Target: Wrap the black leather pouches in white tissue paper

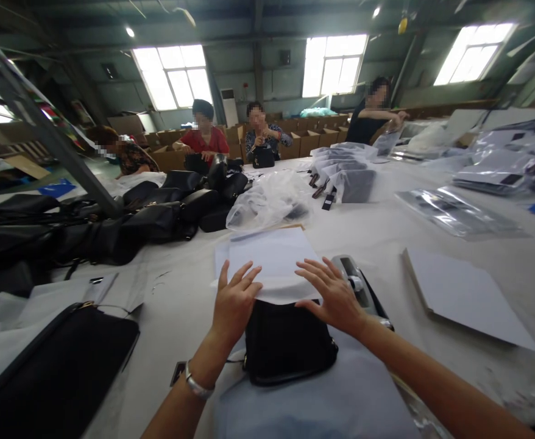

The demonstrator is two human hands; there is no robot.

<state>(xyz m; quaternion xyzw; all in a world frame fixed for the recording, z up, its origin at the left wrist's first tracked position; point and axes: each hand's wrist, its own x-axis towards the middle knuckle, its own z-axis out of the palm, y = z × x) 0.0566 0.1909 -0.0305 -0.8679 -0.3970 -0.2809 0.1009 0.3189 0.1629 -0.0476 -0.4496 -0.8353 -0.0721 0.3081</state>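
Note:
Both hands rest over a white sheet [272, 250] that partly covers the top of a black handbag [288, 344]. My left hand [236, 299] lies at the sheet's left edge, fingers spread. On the opposite side, my right hand [329, 292] has its fingers stretched out over the sheet's right edge, with the thumb by the bag's upper edge. Under the bag is a pale, bluish-white wrapping [313, 402]. A small black tag [178, 373] lies left of the bag. Just beyond my right hand sits a grey tape dispenser [354, 283], partly hidden.
Black bags [158, 213] are heaped at the left, and a larger black bag [61, 366] lies near front left. A stack of white boards [468, 296] is at right. Wrapped bags [345, 174], clear plastic sleeves [459, 210] and crumpled plastic [272, 198] lie farther back. Several people work across the table.

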